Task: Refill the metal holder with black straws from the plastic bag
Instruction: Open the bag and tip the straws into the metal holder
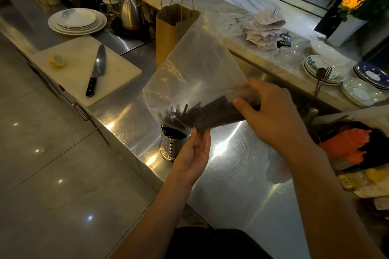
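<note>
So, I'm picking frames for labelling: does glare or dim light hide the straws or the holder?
Head view: dim overall; glare streaks on the steel counter beside the holder; straws show dark through the hazy bag; wide-angle bending toward the edges.

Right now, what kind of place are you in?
Probably a café or bar's prep counter: a long steel worktop, stacked plates, a spike of paper order slips, and a metal holder under a plastic bag of black straws.
</note>
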`<state>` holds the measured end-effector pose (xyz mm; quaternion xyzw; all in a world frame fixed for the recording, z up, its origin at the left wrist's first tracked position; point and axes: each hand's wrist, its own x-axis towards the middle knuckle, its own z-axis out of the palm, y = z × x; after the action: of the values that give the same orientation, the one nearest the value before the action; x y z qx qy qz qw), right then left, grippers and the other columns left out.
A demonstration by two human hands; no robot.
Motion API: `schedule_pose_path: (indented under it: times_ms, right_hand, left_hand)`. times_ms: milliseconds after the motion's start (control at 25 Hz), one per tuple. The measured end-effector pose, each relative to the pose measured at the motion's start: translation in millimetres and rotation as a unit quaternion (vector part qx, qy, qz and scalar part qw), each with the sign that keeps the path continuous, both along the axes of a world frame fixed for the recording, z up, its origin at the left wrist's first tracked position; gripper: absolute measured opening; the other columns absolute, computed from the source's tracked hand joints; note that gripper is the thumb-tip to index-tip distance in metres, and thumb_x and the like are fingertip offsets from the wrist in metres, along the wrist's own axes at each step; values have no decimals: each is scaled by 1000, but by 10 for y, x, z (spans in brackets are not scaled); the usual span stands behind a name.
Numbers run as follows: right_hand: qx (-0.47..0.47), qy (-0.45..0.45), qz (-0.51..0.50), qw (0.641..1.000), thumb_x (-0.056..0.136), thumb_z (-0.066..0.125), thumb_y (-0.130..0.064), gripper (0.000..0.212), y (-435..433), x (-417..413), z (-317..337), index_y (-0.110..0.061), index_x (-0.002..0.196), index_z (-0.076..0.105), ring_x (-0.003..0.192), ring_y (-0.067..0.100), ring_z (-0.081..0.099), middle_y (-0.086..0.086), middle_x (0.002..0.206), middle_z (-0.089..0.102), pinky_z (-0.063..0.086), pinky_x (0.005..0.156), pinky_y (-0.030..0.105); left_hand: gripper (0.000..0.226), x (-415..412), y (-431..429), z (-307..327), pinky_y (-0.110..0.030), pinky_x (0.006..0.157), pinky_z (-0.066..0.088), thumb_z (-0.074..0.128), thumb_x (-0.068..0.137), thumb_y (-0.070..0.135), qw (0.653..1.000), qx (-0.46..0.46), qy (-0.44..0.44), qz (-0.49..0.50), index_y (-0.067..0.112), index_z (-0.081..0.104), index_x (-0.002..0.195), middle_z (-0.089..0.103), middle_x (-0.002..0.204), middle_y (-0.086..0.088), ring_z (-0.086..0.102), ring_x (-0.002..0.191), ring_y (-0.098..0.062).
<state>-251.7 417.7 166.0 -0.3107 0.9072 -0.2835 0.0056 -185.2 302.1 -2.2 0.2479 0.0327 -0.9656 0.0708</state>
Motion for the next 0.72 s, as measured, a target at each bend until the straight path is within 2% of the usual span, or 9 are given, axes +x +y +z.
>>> schedule_pose_path:
  times_ms: [240, 480, 560, 640, 720]
  right_hand:
    - [-8, -7, 14, 1000, 93, 56, -33, 26, -8, 44, 6, -26, 118, 58, 95, 11, 62, -9, 101, 62, 55, 87, 39]
    - [-11, -8, 15, 1000, 93, 56, -34, 26, -29, 5, 32, -23, 116, 59, 97, 14, 65, -1, 106, 67, 54, 88, 42]
    - [-3, -2, 8, 1000, 93, 56, -34, 29, -22, -13, 20, -20, 118, 59, 99, 15, 64, 0, 107, 66, 52, 89, 37]
    - [-6, -4, 21, 1000, 93, 56, -34, 26, -28, 17, 23, -23, 117, 59, 97, 10, 62, -8, 105, 63, 49, 85, 26]
    - [-3, -7, 25, 1000, 94, 56, -34, 25, -27, 8, 17, -26, 117, 58, 95, 8, 61, -10, 103, 63, 51, 85, 28]
  left_hand:
    - [25, 5, 8, -6, -32, 80, 61, 59, 87, 10, 1000, 7, -5, 1, 0, 68, 108, 74, 107, -17, 74, 96, -23]
    - [25, -6, 20, 27, -32, 81, 60, 59, 87, 10, 1000, -4, 1, 5, 0, 69, 108, 73, 107, -18, 74, 94, -24]
    - [24, 2, 25, 33, -33, 84, 59, 59, 87, 10, 1000, -3, -6, 4, -1, 70, 106, 73, 107, -19, 74, 95, -25]
    - [21, -15, 13, 46, -33, 81, 60, 55, 93, 10, 1000, -8, -10, -1, 0, 69, 105, 75, 104, -18, 75, 91, -25]
    - [21, -26, 23, 42, -33, 78, 61, 52, 97, 11, 1000, -4, -21, 2, 1, 69, 104, 75, 101, -17, 76, 88, -24]
